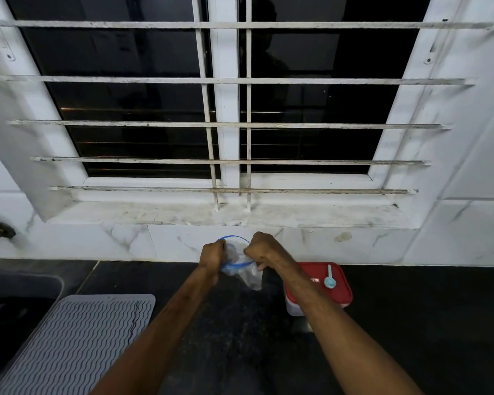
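A clear plastic zip bag (250,276) with a blue rim hangs above the dark countertop (411,323), near the back wall. My left hand (211,256) grips the left side of its mouth and my right hand (261,249) pinches the right side. The blue rim bows into an open loop between the two hands. What is inside the bag cannot be made out.
A red-lidded plastic container (332,292) stands just right of my right forearm, with a light blue scoop (329,279) lying on its lid. A grey ribbed drying mat (77,343) lies front left, beside a sink (15,297). A barred window (226,124) rises behind the counter.
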`<action>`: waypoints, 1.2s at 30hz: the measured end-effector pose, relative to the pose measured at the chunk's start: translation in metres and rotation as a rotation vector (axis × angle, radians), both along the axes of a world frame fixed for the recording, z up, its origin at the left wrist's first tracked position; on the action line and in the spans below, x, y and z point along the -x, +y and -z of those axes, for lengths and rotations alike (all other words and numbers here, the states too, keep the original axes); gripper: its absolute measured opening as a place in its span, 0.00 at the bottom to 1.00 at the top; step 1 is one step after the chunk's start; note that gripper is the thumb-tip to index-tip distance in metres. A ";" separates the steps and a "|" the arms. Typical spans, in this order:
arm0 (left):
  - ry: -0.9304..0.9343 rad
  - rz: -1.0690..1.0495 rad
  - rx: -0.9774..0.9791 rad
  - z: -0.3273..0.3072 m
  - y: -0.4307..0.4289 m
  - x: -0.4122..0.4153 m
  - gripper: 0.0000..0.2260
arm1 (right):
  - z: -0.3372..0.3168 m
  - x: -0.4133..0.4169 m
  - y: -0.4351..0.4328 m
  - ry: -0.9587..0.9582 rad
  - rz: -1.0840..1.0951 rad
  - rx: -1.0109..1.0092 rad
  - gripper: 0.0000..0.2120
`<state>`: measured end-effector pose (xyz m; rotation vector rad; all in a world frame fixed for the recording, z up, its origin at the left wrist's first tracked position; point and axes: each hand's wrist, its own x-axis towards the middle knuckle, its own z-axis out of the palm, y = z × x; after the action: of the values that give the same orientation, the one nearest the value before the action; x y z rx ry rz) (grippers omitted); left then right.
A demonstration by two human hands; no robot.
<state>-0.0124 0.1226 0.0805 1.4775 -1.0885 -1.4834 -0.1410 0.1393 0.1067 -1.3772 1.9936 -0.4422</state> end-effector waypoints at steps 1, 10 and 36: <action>0.105 -0.014 -0.046 0.000 0.001 -0.001 0.13 | 0.000 0.000 -0.001 -0.059 0.040 0.008 0.04; -0.102 0.367 -0.201 0.004 -0.002 -0.040 0.19 | 0.002 0.006 -0.005 -0.878 0.415 -0.140 0.11; 0.174 0.086 -0.133 0.006 0.021 -0.007 0.16 | 0.026 -0.015 0.012 -0.124 0.094 0.212 0.08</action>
<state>-0.0056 0.1441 0.0742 1.3755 -0.9747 -1.7386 -0.1262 0.1511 0.0808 -1.3494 1.9585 -0.7827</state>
